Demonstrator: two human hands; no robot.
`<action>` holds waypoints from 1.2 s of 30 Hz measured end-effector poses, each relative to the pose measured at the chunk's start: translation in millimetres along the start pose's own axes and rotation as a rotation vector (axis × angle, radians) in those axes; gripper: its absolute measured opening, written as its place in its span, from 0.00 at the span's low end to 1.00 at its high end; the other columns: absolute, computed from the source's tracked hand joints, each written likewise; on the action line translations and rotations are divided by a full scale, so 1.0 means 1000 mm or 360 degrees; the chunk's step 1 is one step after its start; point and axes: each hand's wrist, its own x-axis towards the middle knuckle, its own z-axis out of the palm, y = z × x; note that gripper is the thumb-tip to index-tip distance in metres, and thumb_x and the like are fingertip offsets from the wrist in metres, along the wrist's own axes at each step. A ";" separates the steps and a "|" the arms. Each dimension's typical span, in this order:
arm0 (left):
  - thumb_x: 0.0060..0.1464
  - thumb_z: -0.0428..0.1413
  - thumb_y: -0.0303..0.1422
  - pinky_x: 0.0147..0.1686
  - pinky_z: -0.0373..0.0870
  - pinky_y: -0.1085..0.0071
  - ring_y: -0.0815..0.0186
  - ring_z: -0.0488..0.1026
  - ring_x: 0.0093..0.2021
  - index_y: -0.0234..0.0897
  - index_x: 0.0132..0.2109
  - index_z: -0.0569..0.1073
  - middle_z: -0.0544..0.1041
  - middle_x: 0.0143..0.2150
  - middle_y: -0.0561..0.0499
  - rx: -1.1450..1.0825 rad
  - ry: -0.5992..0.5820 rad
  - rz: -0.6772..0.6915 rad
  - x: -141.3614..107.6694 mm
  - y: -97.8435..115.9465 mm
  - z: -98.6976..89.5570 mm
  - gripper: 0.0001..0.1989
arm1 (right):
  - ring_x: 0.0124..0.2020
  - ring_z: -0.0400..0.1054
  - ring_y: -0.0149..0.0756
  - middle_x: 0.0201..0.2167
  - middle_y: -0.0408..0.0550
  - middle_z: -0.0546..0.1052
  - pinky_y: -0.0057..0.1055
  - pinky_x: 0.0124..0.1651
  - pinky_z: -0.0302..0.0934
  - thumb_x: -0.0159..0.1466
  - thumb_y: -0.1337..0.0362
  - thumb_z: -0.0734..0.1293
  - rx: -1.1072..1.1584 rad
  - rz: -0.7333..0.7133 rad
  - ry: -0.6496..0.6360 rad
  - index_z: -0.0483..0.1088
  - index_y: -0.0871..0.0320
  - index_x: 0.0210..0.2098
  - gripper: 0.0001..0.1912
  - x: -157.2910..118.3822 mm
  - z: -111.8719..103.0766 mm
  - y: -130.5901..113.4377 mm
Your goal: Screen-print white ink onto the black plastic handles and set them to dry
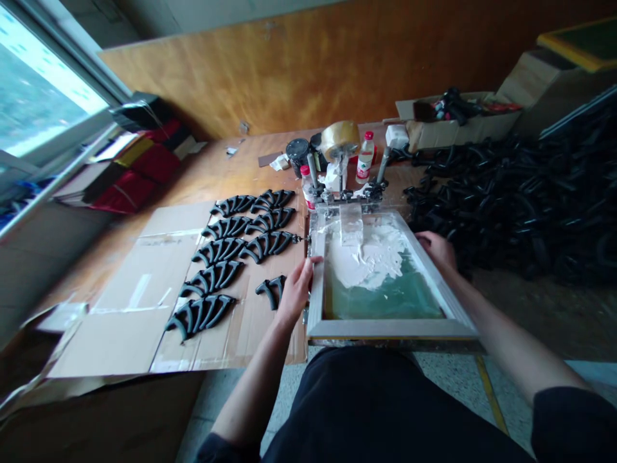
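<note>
Had hands apart, at opposite sides of a pale, rectangular frame (395,329) at the surface's (193,177) near edge: left hand (297,288) at the left rail, right hand (438,249) by the right. Could not tell how firmly either gripped. Saw green mesh (380,302) inside, smeared with thick, ridged white paste (380,254). Left of it, saw curved black pieces (202,315) in fanned rows on flat, creased cardboard (123,328); right, a tangled black heap (525,199). Beyond the mesh, noted metal clamps (354,194), then red-capped bottles (365,159) and a round roll of glossy tape (340,139). Farther back, saw an open cardboard box (434,134) and a grainy wooden board (289,71).
</note>
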 end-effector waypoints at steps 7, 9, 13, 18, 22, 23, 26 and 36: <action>0.58 0.51 0.44 0.27 0.58 0.76 0.70 0.65 0.25 0.42 0.65 0.61 0.70 0.27 0.57 0.0528 -0.0023 -0.0189 0.009 -0.084 0.019 0.29 | 0.56 0.63 0.51 0.59 0.60 0.66 0.44 0.55 0.63 0.54 0.63 0.74 0.1228 0.0363 -0.0260 0.67 0.62 0.56 0.31 0.094 -0.025 -0.047; 0.59 0.50 0.45 0.29 0.60 0.74 0.68 0.68 0.28 0.43 0.64 0.62 0.73 0.30 0.55 0.0618 -0.0038 -0.0198 0.012 -0.089 0.019 0.28 | 0.51 0.66 0.49 0.51 0.56 0.73 0.42 0.51 0.63 0.56 0.64 0.72 0.1318 0.0236 -0.0525 0.71 0.60 0.49 0.22 0.106 -0.036 -0.070; 0.59 0.49 0.47 0.32 0.62 0.73 0.65 0.72 0.33 0.43 0.63 0.65 0.75 0.33 0.52 0.0643 -0.0066 -0.0207 0.013 -0.091 0.016 0.27 | 0.39 0.70 0.41 0.35 0.50 0.76 0.33 0.41 0.62 0.61 0.70 0.66 0.1383 -0.0033 -0.0727 0.73 0.58 0.37 0.06 0.076 -0.052 -0.093; 0.59 0.48 0.49 0.32 0.62 0.72 0.65 0.72 0.33 0.42 0.63 0.65 0.75 0.33 0.53 0.0608 -0.0062 -0.0223 0.013 -0.095 0.016 0.28 | 0.39 0.69 0.38 0.36 0.49 0.76 0.30 0.40 0.59 0.58 0.77 0.62 0.1604 -0.0651 -0.0510 0.73 0.58 0.38 0.13 0.026 -0.067 -0.084; 0.59 0.48 0.48 0.31 0.62 0.73 0.66 0.71 0.32 0.39 0.62 0.66 0.74 0.32 0.52 0.0596 -0.0044 -0.0219 0.013 -0.093 0.017 0.28 | 0.36 0.69 0.35 0.31 0.44 0.76 0.28 0.37 0.58 0.57 0.74 0.66 0.1721 -0.0577 -0.0619 0.73 0.55 0.33 0.08 0.039 -0.065 -0.073; 0.59 0.49 0.48 0.30 0.62 0.73 0.66 0.71 0.32 0.38 0.61 0.66 0.75 0.32 0.52 0.0595 -0.0041 -0.0223 0.013 -0.092 0.017 0.28 | 0.36 0.69 0.35 0.32 0.44 0.76 0.28 0.37 0.59 0.57 0.73 0.66 0.1715 -0.0468 -0.0591 0.73 0.55 0.33 0.08 0.042 -0.063 -0.074; 0.59 0.49 0.48 0.31 0.62 0.73 0.66 0.71 0.32 0.38 0.61 0.67 0.75 0.32 0.52 0.0579 -0.0037 -0.0237 0.012 -0.087 0.016 0.28 | 0.41 0.70 0.37 0.37 0.47 0.78 0.30 0.41 0.61 0.58 0.76 0.64 0.1671 -0.0351 -0.0385 0.74 0.57 0.39 0.13 0.037 -0.057 -0.083; 0.56 0.53 0.48 0.23 0.56 0.76 0.72 0.63 0.23 0.40 0.64 0.62 0.69 0.25 0.58 0.0341 -0.0099 -0.0248 0.006 -0.058 0.010 0.32 | 0.43 0.73 0.38 0.46 0.45 0.78 0.31 0.44 0.65 0.60 0.64 0.70 0.1689 0.0055 -0.0436 0.71 0.50 0.53 0.20 0.083 -0.058 -0.069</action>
